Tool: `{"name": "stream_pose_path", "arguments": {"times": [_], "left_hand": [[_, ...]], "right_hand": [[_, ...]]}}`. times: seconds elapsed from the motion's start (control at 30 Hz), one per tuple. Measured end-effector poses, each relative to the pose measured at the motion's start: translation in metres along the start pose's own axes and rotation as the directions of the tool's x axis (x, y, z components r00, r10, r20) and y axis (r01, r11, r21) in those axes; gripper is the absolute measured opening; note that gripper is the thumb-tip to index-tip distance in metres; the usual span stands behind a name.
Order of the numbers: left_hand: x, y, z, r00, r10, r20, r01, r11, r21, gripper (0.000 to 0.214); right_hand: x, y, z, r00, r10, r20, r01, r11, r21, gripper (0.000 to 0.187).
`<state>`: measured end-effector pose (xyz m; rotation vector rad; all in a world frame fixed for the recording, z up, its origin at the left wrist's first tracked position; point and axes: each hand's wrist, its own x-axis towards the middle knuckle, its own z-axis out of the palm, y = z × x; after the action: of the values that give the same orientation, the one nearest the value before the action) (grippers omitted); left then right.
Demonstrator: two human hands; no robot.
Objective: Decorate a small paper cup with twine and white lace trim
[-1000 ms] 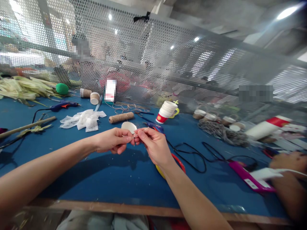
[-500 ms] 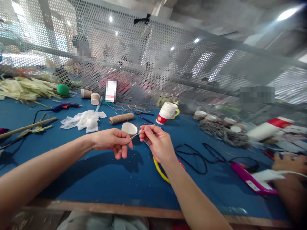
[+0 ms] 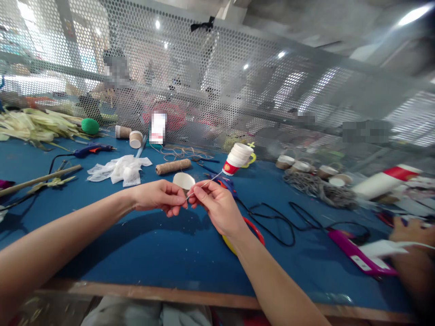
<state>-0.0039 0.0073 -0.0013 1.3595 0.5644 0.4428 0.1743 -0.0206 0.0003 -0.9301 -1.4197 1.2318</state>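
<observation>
A thin length of string runs slantwise between my two hands above the blue table. My left hand pinches its lower end between thumb and forefinger. Close beside it, my right hand pinches the string too, and the far end sticks out up to the right. Just behind my fingers stands a small cup with a pale inside. A roll of brown twine lies behind that cup. Under my right wrist, scissors with red and yellow handles are partly hidden.
Stacked white paper cups, white mesh cloth and a blue glue gun lie around. Grey cord and a purple power strip are at right, near another person's hand. A perforated metal screen closes the back.
My right hand has moved slightly left and down, nearer my left hand. More string now shows beyond my right fingers, and my left fingers have curled in more.
</observation>
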Motion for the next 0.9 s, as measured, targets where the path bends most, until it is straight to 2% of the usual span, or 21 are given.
{"name": "stream_pose_path", "arguments": {"times": [0.23, 0.43, 0.57, 0.9], "left_hand": [[0.0021, 0.0000, 0.0024, 0.992, 0.069, -0.104, -0.054, 0.989, 0.139, 0.025], [0.0030, 0.0007, 0.0019, 0.987, 0.090, -0.131, -0.054, 0.966, 0.254, 0.026], [0.0035, 0.0002, 0.0013, 0.977, 0.165, -0.132, -0.112, 0.935, 0.336, 0.023], [0.0039, 0.0015, 0.0053, 0.967, 0.215, -0.134, -0.149, 0.909, 0.388, 0.020]], "right_hand": [[-0.0011, 0.0006, 0.0022, 0.999, 0.041, -0.014, -0.042, 0.998, -0.053, 0.020], [-0.0003, 0.0016, 0.0014, 0.999, 0.006, -0.036, -0.008, 0.998, -0.057, 0.020], [-0.0008, 0.0025, 0.0005, 0.999, -0.003, -0.048, 0.001, 0.999, -0.038, 0.019], [-0.0015, 0.0027, 0.0014, 0.997, -0.008, -0.077, 0.010, 1.000, 0.023, 0.018]]}}
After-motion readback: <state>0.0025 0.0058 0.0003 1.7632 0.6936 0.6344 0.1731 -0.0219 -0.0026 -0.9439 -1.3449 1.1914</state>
